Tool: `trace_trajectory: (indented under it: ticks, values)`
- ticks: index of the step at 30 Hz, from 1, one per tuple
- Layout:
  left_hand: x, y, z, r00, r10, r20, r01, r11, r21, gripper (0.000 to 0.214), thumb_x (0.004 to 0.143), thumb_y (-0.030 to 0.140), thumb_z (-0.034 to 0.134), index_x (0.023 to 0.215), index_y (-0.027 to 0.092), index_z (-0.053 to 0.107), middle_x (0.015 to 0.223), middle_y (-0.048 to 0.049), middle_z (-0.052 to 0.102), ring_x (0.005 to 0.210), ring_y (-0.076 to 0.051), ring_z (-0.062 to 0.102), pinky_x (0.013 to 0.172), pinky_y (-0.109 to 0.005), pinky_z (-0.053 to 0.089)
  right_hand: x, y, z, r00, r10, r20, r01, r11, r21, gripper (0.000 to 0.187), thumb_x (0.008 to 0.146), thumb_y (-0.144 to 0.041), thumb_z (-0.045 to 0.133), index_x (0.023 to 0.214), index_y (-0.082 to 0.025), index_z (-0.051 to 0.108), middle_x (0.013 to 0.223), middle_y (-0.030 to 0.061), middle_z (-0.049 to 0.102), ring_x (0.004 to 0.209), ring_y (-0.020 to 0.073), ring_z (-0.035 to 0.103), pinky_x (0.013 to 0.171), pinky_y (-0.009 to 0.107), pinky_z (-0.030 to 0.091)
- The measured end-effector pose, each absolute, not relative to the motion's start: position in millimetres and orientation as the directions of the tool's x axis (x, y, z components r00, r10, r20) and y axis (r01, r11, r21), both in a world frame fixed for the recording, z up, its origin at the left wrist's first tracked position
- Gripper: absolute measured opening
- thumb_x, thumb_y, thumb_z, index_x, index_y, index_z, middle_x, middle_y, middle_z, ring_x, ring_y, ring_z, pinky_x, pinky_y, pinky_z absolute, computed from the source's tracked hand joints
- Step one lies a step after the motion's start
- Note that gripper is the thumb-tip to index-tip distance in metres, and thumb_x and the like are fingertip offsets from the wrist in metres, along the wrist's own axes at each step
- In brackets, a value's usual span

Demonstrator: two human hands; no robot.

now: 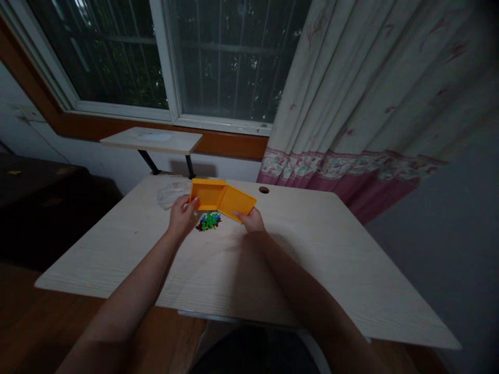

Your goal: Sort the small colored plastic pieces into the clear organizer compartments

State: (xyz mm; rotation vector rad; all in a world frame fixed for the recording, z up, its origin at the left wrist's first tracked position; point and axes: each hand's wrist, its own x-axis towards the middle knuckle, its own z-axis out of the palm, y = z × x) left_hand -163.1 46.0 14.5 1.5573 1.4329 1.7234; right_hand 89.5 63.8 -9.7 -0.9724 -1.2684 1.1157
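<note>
Left hand (181, 217) pinches the deep half of the orange box (209, 197), thumb over its edge; right hand (254, 221) grips the lid (238, 200), apparently to keep both halves spread. Box's orange floor shows. Small coloured pieces (209, 222) heaped on the table (312, 244) at 6 o'clock of it; crumpled clear bag (168, 196) at 9, contents unclear
</note>
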Motion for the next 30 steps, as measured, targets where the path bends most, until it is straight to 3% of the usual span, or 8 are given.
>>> trace_trajectory:
  ticks: [3, 8, 11, 16, 20, 25, 30]
  values:
    - [-162.4, 38.5, 19.0, -0.293, 0.831, 0.473, 0.348, -0.368, 0.862, 0.032, 0.08, 0.049, 0.068, 0.074, 0.018, 0.07, 0.074, -0.0051, 0.065, 0.084, -0.023, 0.06, 0.078, -0.031, 0.048, 90.0, 59.2, -2.5, -0.046, 0.979, 0.198, -0.297, 0.175, -0.939, 0.036, 0.066, -0.031, 0.081, 0.098, -0.022, 0.068, 0.105, 0.0032, 0.077, 0.097, 0.0227, 0.072, 0.097, 0.043, 0.056]
    - [-145.0, 25.4, 29.3, -0.249, 0.921, 0.3, 0.043, -0.299, 0.953, 0.036, 0.077, 0.053, 0.07, 0.075, 0.017, 0.069, 0.064, -0.0036, 0.063, 0.071, -0.022, 0.061, 0.062, -0.029, 0.045, 93.0, 52.7, 9.8, -0.062, 0.995, 0.079, -0.545, 0.033, -0.838, 0.029, 0.079, -0.038, 0.075, 0.101, -0.022, 0.067, 0.104, 0.0043, 0.077, 0.105, 0.024, 0.071, 0.097, 0.042, 0.057]
    - [-139.7, 18.8, 43.8, -0.242, 0.935, 0.26, -0.019, -0.273, 0.962, 0.035, 0.077, 0.05, 0.07, 0.077, 0.016, 0.068, 0.065, -0.004, 0.064, 0.066, -0.021, 0.059, 0.058, -0.029, 0.044, 99.5, 53.5, 11.8, -0.104, 0.994, 0.018, -0.628, -0.052, -0.776, 0.032, 0.091, -0.05, 0.06, 0.105, -0.022, 0.066, 0.107, 0.0048, 0.077, 0.108, 0.0213, 0.07, 0.095, 0.038, 0.058]
    - [-164.4, 15.1, 79.7, -0.32, 0.898, 0.302, 0.117, -0.279, 0.953, 0.026, 0.072, 0.043, 0.071, 0.076, 0.017, 0.067, 0.065, -0.0015, 0.061, 0.061, -0.017, 0.055, 0.056, -0.027, 0.041, 115.2, 58.5, 7.9, -0.183, 0.971, -0.151, -0.635, -0.234, -0.736, 0.051, 0.098, -0.061, 0.039, 0.098, -0.019, 0.068, 0.081, 0.0077, 0.077, 0.081, 0.0204, 0.075, 0.081, 0.035, 0.061]
    - [-201.4, 6.8, 103.4, -0.509, 0.809, 0.294, 0.05, -0.313, 0.948, 0.031, 0.07, 0.037, 0.069, 0.094, 0.019, 0.064, 0.074, 0.0008, 0.062, 0.063, -0.014, 0.056, 0.053, -0.022, 0.04, 119.8, 57.9, 8.1, -0.207, 0.97, -0.126, -0.638, -0.232, -0.734, 0.054, 0.097, -0.063, 0.039, 0.098, -0.017, 0.068, 0.083, 0.0122, 0.077, 0.088, 0.0231, 0.075, 0.09, 0.041, 0.059]
    - [-258.1, -23.1, 103.6, -0.753, 0.634, 0.174, 0.002, -0.262, 0.965, 0.025, 0.072, 0.023, 0.065, 0.096, 0.02, 0.061, 0.081, 0.0025, 0.062, 0.063, -0.011, 0.056, 0.05, -0.019, 0.041, 118.7, 56.5, 8.4, -0.219, 0.97, -0.108, -0.645, -0.227, -0.73, 0.049, 0.098, -0.059, 0.042, 0.097, -0.017, 0.068, 0.085, 0.0125, 0.078, 0.091, 0.0227, 0.075, 0.094, 0.041, 0.057]
    - [-312.8, -62.7, 74.4, -0.846, 0.532, -0.049, -0.147, -0.144, 0.979, 0.019, 0.076, 0.009, 0.056, 0.092, 0.02, 0.058, 0.078, 0.0052, 0.061, 0.056, -0.008, 0.055, 0.047, -0.017, 0.043, 119.6, 57.1, 6.6, -0.23, 0.969, -0.094, -0.652, -0.224, -0.724, 0.046, 0.1, -0.054, 0.041, 0.095, -0.016, 0.069, 0.085, 0.0128, 0.078, 0.094, 0.0222, 0.075, 0.094, 0.039, 0.057]
